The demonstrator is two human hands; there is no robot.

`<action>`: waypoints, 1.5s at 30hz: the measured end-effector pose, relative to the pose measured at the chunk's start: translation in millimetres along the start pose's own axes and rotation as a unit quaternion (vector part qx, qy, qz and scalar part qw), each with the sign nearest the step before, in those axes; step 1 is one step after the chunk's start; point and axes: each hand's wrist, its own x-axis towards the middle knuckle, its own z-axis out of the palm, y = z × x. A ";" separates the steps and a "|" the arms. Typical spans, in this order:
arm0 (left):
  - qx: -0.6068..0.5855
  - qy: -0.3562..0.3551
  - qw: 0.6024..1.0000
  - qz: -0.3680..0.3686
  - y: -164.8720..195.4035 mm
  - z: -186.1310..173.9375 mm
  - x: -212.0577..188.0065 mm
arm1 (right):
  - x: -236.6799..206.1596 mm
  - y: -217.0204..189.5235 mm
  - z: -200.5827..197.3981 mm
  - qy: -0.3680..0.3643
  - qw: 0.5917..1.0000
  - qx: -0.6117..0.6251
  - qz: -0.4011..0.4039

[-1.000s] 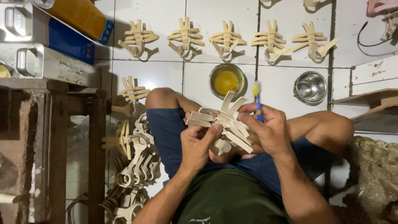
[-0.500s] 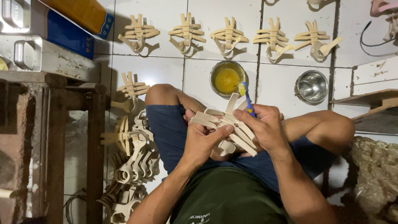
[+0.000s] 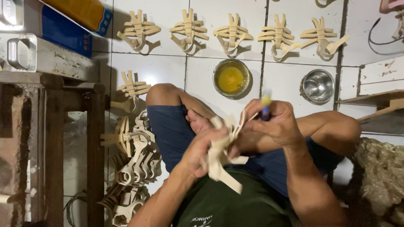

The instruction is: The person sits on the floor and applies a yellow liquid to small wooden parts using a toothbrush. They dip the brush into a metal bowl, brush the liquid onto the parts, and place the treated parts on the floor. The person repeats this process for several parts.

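I sit cross-legged on a white tiled floor. My left hand (image 3: 202,147) grips a pale wooden scorpion-shaped piece (image 3: 221,162) over my lap. My right hand (image 3: 275,124) holds a small brush with a blue handle and yellow tip (image 3: 266,105) against the upper part of that piece; the brush is blurred. A metal bowl of yellow liquid (image 3: 231,78) stands on the floor just beyond my hands.
Several finished wooden pieces (image 3: 232,32) lie in a row on the far tiles. A pile of more wooden pieces (image 3: 134,162) sits by my left knee. An empty steel bowl (image 3: 317,86) is at right, a wooden stand (image 3: 50,138) at left, a rough stone (image 3: 378,180) at the right edge.
The wooden piece has turned in my left hand and now hangs lower over my lap. My right hand with the brush has shifted slightly to the right.
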 end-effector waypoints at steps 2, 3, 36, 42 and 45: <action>0.030 0.110 0.988 0.105 2.4 -8.6 -0.4 | 0.4 4.3 0.5 0.081 0.995 0.021 0.052; 0.046 0.162 0.973 0.157 5.7 -11.4 -0.8 | 0.9 7.1 1.2 0.136 0.984 0.058 0.095; 0.152 0.252 0.901 0.318 98.3 -8.7 -18.1 | 30.7 84.6 -60.3 0.020 0.761 -0.634 0.136; 0.216 0.205 0.924 0.241 97.9 21.3 3.9 | -23.7 3.1 -72.9 0.293 0.824 -0.475 0.098; 0.256 0.172 0.932 0.191 83.5 40.7 16.7 | -29.0 -7.1 -38.5 0.261 0.908 -0.324 0.050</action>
